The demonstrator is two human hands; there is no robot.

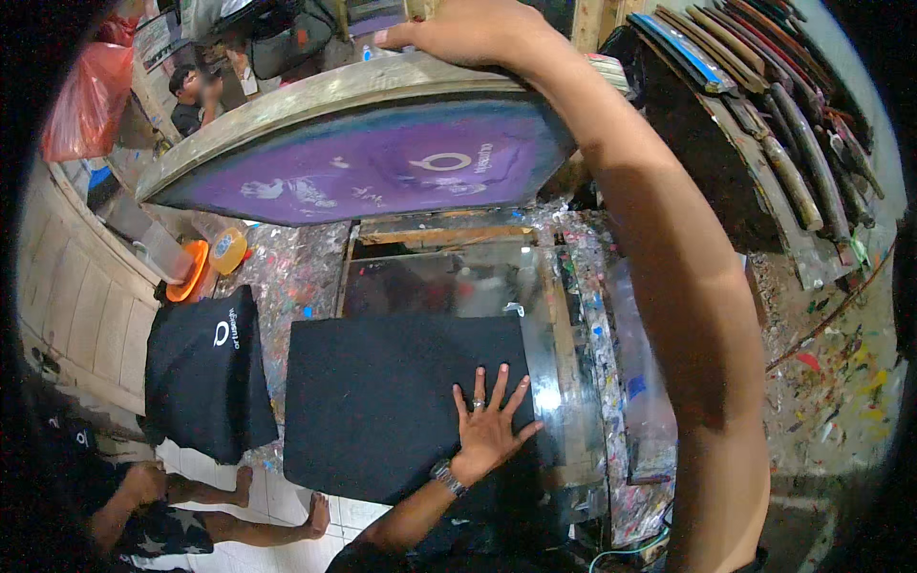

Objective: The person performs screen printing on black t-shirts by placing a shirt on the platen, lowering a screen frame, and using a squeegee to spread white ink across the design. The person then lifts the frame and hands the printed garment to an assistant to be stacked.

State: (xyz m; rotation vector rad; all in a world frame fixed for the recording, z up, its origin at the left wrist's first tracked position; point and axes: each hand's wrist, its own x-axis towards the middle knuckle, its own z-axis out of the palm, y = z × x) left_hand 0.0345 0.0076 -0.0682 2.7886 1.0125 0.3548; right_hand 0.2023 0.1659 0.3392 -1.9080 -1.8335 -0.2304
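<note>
My left hand (492,425), with a ring and a wristwatch, lies spread flat on a black cloth piece (382,401). The cloth lies on a glass-topped platen (425,282) and over its front part. My right hand (468,33) reaches high up and grips the top of a raised wooden-framed printing screen (277,115). The screen's purple face (363,158) shows pale stencil shapes and a ring logo. To the left, another black cloth piece (196,382) with white print lies on the paint-spattered table (277,258).
Squeegees (783,134) are piled on a shelf at right. An orange container (186,272) and a plastic jug (158,253) stand at left, below a red bag (81,100). A co-worker's legs (220,516) are at lower left; another person (191,95) is behind the screen.
</note>
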